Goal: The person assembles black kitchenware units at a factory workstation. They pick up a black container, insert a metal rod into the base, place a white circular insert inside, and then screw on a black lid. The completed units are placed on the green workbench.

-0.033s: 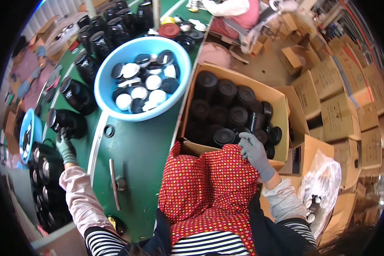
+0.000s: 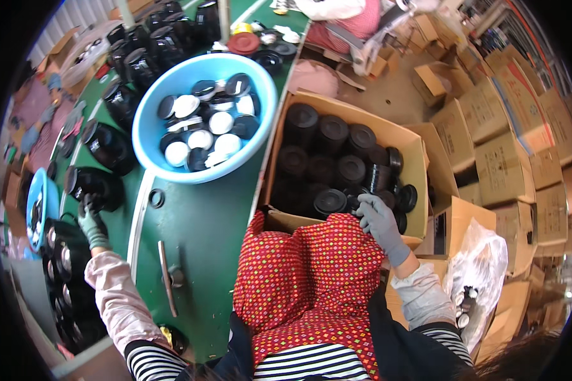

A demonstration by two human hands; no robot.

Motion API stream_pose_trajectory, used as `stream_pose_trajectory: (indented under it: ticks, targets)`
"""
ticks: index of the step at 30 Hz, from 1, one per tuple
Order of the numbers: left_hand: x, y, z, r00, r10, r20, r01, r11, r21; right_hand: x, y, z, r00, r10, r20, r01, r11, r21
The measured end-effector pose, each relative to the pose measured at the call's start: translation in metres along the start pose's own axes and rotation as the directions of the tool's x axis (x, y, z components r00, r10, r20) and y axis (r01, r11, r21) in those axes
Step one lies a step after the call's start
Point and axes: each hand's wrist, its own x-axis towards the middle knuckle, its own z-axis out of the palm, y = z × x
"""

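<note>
Our left hand (image 2: 92, 221) has its fingers a bit bent, touching a shiny black jar (image 2: 98, 188) on the green table (image 2: 203, 222); we can't tell if it grips. Our right hand (image 2: 380, 222) is half curled by the near side of the cardboard box (image 2: 416, 171); we can't see if it holds anything. The box walls seem to keep the dark round tubs (image 2: 351, 170) snug. The blue basin (image 2: 151, 133) holds black and white lids (image 2: 220, 122), maybe so none roll off.

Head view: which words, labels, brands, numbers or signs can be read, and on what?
No text can be read.
Brown carton in the right-hand stack: dark print, too small and blurred.
Red-marked carton behind it: print too blurred.
Black jar at the left hand: no print made out.
</note>
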Motion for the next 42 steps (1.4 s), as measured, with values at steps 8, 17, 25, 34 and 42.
stream_pose_trajectory:
  ticks: [8,17,25,34,42]
  targets:
    - [-0.070,0.093,0.070,0.890,0.150,-0.431,0.172,0.765,0.621,0.086,0.091,-0.091,0.917,0.300,-0.264,-0.286,0.954,0.091]
    - [-0.307,0.181,0.349,0.577,0.395,0.715,-0.711,0.674,0.202,0.212,0.149,-0.152,0.799,-0.385,-0.462,-0.068,0.705,-0.705]
    - [-0.390,0.072,0.594,-0.203,0.187,0.961,-0.435,0.862,-0.260,0.224,0.169,-0.232,0.964,0.072,-0.256,-0.264,0.360,-0.895]
    - [-0.456,-0.007,0.679,-0.272,0.063,0.960,-0.543,0.814,-0.207,0.159,0.133,-0.161,0.993,0.107,-0.050,-0.080,0.293,-0.953]
    - [-0.458,-0.024,0.700,-0.206,0.074,0.976,-0.628,0.755,-0.190,0.099,0.103,-0.179,0.968,0.074,-0.238,-0.137,0.956,-0.260]
